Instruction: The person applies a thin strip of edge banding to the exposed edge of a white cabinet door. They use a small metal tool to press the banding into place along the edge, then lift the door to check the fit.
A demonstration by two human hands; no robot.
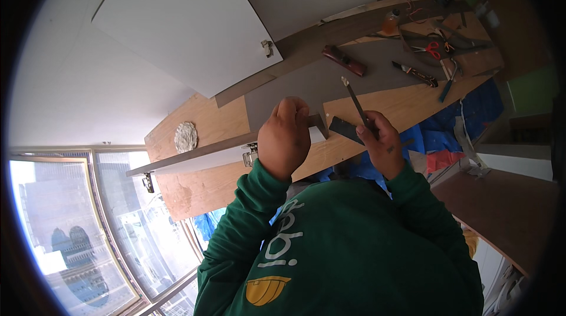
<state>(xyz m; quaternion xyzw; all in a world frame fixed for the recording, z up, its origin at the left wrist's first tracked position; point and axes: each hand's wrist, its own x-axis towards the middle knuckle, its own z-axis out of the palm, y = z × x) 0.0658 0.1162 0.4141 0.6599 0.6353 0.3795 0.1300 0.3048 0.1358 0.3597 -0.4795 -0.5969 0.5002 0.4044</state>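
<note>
My left hand (286,138) is closed over the near end of a narrow-edged cabinet door panel (218,145), which stands on its edge on the workbench. Its fingertips are curled together, and I cannot make out whether they pinch anything. A metal hinge (250,155) sits on the panel beside that wrist. In my right hand (383,146) are a thin dark stick (356,99) with a pale paste-like blob at its tip and a flat dark rectangular piece (346,129), which points toward the panel's end. Left of the hands lies a lumpy off-white round mass (186,137).
The wooden workbench (383,106) also carries a dark red block-like tool (344,60), a utility knife (415,73), red-handled scissors (433,50), a hammer-like tool (450,82) and an orange bottle (390,22). A white door (194,21) stands at the back; windows (59,221) are at left.
</note>
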